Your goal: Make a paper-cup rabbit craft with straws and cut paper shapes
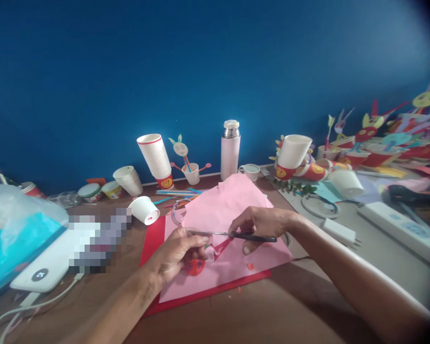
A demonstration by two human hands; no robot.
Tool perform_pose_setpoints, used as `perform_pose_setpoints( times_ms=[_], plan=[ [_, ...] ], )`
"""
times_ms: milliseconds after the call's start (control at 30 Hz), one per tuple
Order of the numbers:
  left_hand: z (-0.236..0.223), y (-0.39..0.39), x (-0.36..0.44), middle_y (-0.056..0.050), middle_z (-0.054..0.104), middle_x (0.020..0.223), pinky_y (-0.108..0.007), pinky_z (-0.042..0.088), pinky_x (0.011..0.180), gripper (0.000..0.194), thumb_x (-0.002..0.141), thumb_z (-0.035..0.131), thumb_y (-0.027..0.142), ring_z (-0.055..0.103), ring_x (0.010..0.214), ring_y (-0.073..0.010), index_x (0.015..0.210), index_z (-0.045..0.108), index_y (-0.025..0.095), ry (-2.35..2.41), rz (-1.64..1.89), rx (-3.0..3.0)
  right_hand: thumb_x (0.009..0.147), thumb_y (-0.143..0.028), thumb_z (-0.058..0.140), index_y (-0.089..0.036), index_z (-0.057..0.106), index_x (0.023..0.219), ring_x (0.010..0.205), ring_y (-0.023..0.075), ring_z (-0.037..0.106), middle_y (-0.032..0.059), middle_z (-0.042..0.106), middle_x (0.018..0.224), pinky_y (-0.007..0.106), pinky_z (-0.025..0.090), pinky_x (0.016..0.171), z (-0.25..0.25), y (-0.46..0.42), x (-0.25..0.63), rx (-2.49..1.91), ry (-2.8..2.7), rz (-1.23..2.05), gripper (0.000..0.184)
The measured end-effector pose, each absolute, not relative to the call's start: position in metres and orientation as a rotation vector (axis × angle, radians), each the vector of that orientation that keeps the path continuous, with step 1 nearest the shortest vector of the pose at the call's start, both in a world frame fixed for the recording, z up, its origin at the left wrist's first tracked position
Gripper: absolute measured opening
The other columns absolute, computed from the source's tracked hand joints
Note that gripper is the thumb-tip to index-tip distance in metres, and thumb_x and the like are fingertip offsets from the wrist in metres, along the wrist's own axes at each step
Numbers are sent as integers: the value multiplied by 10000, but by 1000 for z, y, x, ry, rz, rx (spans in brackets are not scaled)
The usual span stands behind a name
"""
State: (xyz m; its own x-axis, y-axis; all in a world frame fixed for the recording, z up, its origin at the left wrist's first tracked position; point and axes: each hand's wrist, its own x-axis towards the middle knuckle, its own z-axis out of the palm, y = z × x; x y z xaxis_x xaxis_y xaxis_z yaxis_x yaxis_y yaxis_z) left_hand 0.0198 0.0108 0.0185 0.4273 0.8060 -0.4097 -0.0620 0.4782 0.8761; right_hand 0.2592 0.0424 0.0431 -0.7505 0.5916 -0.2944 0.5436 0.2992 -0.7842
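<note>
My right hand (260, 227) is closed around the black handle of a pair of scissors (252, 237), seen edge-on with the thin blades pointing left. At the blade tips, my left hand (181, 248) has its thumb and fingers pressed together; what they pinch is hidden. A pink paper sheet (222, 203) with an uneven edge lies just beyond both hands. Below them, another pink sheet (179, 289) rests on a red sheet (154, 241). A round orange-red paper piece (195, 268) with dark markings is beneath my left hand, and a small orange scrap (250, 266) lies to its right.
A pink thermos (230, 155), stacked paper cups (152, 157) and a paper-cup figure (191, 174) stand by the blue wall. A white power bank (45, 260) with cables is left; a power strip (408, 229) and charger (339, 232) are right. One cup (143, 211) lies tipped over.
</note>
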Motion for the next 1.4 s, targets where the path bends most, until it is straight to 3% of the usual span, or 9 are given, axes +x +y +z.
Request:
perform_pose_setpoints(
  times_ms=[333,567,800,1200,1400],
  plan=[
    [15,8,25,24,529,465,-228,421,549,112,662,644,214,530,473,-86,608,613,121,952,645,903,584,-411,703,-208,649,961,521,90,471,-22,570,592,191,336,466,47,43,268,-1135,-2543,1334,432],
    [21,10,18,18,563,511,-176,342,470,138,697,611,262,480,463,-60,628,593,143,1146,802,1130,653,-412,643,-164,591,977,446,72,451,-27,537,546,182,343,421,40,55,272,-1252,-2111,1296,412],
    [26,14,15,14,562,529,-197,366,548,190,709,590,293,484,541,-85,586,557,152,1228,958,1317,654,-398,644,-160,526,972,464,82,439,-38,529,538,194,338,425,25,67,273,-1297,-1855,1103,415],
    [27,5,26,11,545,478,-201,308,458,168,668,621,275,449,455,-82,584,580,137,1185,809,1262,643,-211,664,-158,531,906,580,66,495,-16,547,705,193,392,533,25,31,212,-817,-1458,1625,299],
    [24,3,28,14,526,455,-202,304,448,187,646,650,290,443,437,-82,563,581,137,1106,773,1267,662,-156,627,-163,511,928,545,62,472,-30,527,675,186,386,492,16,23,202,-809,-1581,1615,291]
  ],
)
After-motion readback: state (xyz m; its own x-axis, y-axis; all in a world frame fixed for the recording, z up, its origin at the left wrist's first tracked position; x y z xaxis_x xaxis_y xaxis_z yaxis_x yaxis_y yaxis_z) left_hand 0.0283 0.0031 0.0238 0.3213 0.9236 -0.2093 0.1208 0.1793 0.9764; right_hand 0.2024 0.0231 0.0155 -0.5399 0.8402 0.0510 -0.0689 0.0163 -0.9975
